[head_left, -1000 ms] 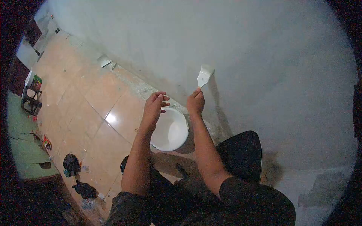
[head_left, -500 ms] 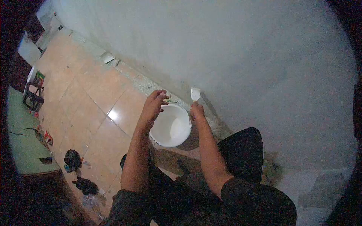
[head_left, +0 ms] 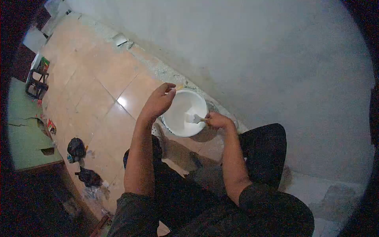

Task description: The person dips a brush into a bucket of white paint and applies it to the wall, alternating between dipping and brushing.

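Observation:
A white bucket with white paint inside stands on the tiled floor between my hands. My right hand is closed round the handle of a paintbrush. The brush's white-coated head is over the bucket's opening, close to the paint. At the bucket's upper left rim is my left hand, its fingers loosely bent and apart from the thumb, with nothing visible in it.
A grey wall rises on the right, with rough debris along its base. Black plastic bags and a black frame-like object lie on the left. A light shoe is just below the bucket.
My right hand has brought the paintbrush from beside the wall to over the bucket, turning it leftward. My left hand stays near the rim, its fingers less spread. The view has shifted slightly.

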Motion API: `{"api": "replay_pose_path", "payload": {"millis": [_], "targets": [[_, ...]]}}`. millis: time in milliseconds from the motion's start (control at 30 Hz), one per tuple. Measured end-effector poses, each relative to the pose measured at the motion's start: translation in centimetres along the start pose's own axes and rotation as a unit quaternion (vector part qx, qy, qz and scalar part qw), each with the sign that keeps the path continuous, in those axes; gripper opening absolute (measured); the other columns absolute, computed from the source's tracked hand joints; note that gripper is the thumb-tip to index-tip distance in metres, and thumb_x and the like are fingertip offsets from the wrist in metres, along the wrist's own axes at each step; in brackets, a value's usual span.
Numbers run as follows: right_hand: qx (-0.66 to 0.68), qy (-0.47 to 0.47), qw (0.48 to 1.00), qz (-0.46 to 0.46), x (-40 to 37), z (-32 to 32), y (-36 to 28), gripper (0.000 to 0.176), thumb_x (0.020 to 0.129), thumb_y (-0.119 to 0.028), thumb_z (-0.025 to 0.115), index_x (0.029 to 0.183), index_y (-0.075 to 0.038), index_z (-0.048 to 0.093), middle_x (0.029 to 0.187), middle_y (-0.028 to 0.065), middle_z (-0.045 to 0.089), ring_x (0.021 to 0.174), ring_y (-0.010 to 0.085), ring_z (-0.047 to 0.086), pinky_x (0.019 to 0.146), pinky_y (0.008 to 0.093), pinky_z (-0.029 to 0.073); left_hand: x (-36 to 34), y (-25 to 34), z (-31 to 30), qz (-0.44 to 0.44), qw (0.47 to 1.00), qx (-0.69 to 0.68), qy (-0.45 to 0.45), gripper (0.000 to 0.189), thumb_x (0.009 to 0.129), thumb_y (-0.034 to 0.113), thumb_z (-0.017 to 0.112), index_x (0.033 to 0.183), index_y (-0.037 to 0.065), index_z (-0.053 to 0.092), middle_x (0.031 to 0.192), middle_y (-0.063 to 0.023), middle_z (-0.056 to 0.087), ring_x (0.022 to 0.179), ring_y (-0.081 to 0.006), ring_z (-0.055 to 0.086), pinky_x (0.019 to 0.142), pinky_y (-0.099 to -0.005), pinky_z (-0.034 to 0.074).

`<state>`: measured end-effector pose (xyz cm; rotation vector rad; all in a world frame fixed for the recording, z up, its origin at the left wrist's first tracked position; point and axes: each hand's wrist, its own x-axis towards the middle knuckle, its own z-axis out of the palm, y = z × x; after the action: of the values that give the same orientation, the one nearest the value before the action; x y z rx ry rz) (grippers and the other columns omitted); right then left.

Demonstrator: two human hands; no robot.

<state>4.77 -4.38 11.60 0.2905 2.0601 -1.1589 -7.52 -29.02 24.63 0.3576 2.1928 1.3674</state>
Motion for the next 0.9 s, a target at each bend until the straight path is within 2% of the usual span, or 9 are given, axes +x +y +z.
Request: {"api": "replay_pose_path", "payload": {"millis": [67, 200, 267, 300, 400, 433, 567, 733, 900], "targets": [[-0.039, 0.163, 0.986, -0.014, 2.5, 2.7, 1.3, 0.04, 0.08, -0.037, 0.059, 0.082, 0.003, 0.064, 0.06, 0.0121, 0.06, 0.054, 0.0234, 0.058, 0.055, 0.0377, 0.048, -0.8, 0.3, -0.3, -0.006, 0.999, 0.037, -0.029, 0.04, 0.088, 0.027, 0.05, 0.122, 0.004, 0.048, 0.112, -0.0144, 0.058, 0.098, -0.0254, 0.058, 0.083, -0.0357, 0.045], [-0.141, 0.252, 0.957, -0.009, 8.5, 6.2, 3.7, 0.035, 0.076, -0.03, 0.06, 0.077, 0.004, 0.063, 0.068, 0.0188, 0.062, 0.066, 0.0336, 0.062, 0.063, 0.0426, 0.049, -0.4, -0.5, -0.3, 0.0, 0.983, 0.164, -0.081, 0.042, 0.088, 0.027, 0.049, 0.121, 0.001, 0.048, 0.114, -0.0195, 0.057, 0.101, -0.0297, 0.058, 0.086, -0.0372, 0.046], [-0.243, 0.375, 0.894, -0.025, 9.7, 7.1, 2.8, 0.022, 0.072, -0.021, 0.06, 0.069, 0.001, 0.063, 0.073, 0.0222, 0.061, 0.069, 0.0375, 0.061, 0.064, 0.044, 0.049, -0.6, -0.5, 0.0, 0.013, 0.98, 0.179, -0.087, 0.044, 0.088, 0.03, 0.049, 0.122, 0.0, 0.048, 0.116, -0.0214, 0.055, 0.104, -0.0317, 0.056, 0.09, -0.038, 0.044], [-0.251, 0.368, 0.89, -0.1, 9.5, 7.1, 3.0, 0.022, 0.07, -0.02, 0.061, 0.064, 0.001, 0.061, 0.069, 0.0213, 0.06, 0.068, 0.0382, 0.06, 0.065, 0.0455, 0.049, -0.7, -0.5, 0.0, 0.006, 0.974, 0.204, -0.102, 0.045, 0.086, 0.028, 0.049, 0.12, -0.001, 0.049, 0.114, -0.0231, 0.056, 0.105, -0.0337, 0.055, 0.091, -0.0385, 0.042], [-0.267, 0.367, 0.884, -0.111, 16.5, 8.8, 8.8, 0.022, 0.069, -0.02, 0.062, 0.062, 0.001, 0.06, 0.068, 0.021, 0.059, 0.068, 0.038, 0.06, 0.065, 0.0454, 0.048, -1.4, 0.2, 0.0, -0.021, 0.964, 0.234, -0.122, 0.046, 0.084, 0.027, 0.049, 0.118, -0.003, 0.05, 0.113, -0.0253, 0.055, 0.107, -0.0353, 0.053, 0.093, -0.0387, 0.041], [-0.156, 0.361, 0.918, -0.05, 16.4, 8.9, 8.0, 0.022, 0.068, -0.022, 0.064, 0.067, 0.0, 0.064, 0.073, 0.0211, 0.062, 0.071, 0.036, 0.061, 0.066, 0.043, 0.05, -1.3, -0.1, 0.1, -0.016, 0.961, 0.246, -0.125, 0.046, 0.084, 0.028, 0.049, 0.118, -0.003, 0.05, 0.112, -0.0251, 0.056, 0.107, -0.0352, 0.053, 0.093, -0.0391, 0.041], [-0.107, 0.325, 0.938, 0.044, 15.8, 9.0, 5.4, 0.021, 0.07, -0.024, 0.064, 0.072, -0.002, 0.067, 0.077, 0.0209, 0.063, 0.075, 0.0344, 0.063, 0.071, 0.0394, 0.051, -1.0, -0.9, 0.2, -0.002, 0.957, 0.265, -0.115, 0.043, 0.084, 0.029, 0.049, 0.114, -0.002, 0.053, 0.11, -0.0241, 0.057, 0.104, -0.0359, 0.055, 0.091, -0.0414, 0.042], [-0.128, 0.311, 0.941, 0.026, 17.4, 10.2, 6.9, 0.019, 0.071, -0.019, 0.063, 0.071, 0.0, 0.066, 0.075, 0.0207, 0.063, 0.074, 0.0346, 0.063, 0.071, 0.0413, 0.051, -1.6, 0.7, 0.0, -0.015, 0.956, 0.27, -0.116, 0.042, 0.084, 0.03, 0.049, 0.112, -0.002, 0.054, 0.107, -0.024, 0.058, 0.1, -0.0369, 0.056, 0.089, -0.0429, 0.043], [-0.15, 0.266, 0.952, 0.033, 18.0, 11.6, 7.7, 0.018, 0.073, -0.015, 0.058, 0.075, 0.002, 0.062, 0.08, 0.0238, 0.063, 0.077, 0.0374, 0.063, 0.07, 0.043, 0.052, -1.3, 0.6, 0.1, -0.04, 0.949, 0.281, -0.139, 0.047, 0.087, 0.031, 0.049, 0.124, 0.001, 0.047, 0.114, -0.0217, 0.055, 0.105, -0.0356, 0.054, 0.091, -0.0416, 0.042]]}}
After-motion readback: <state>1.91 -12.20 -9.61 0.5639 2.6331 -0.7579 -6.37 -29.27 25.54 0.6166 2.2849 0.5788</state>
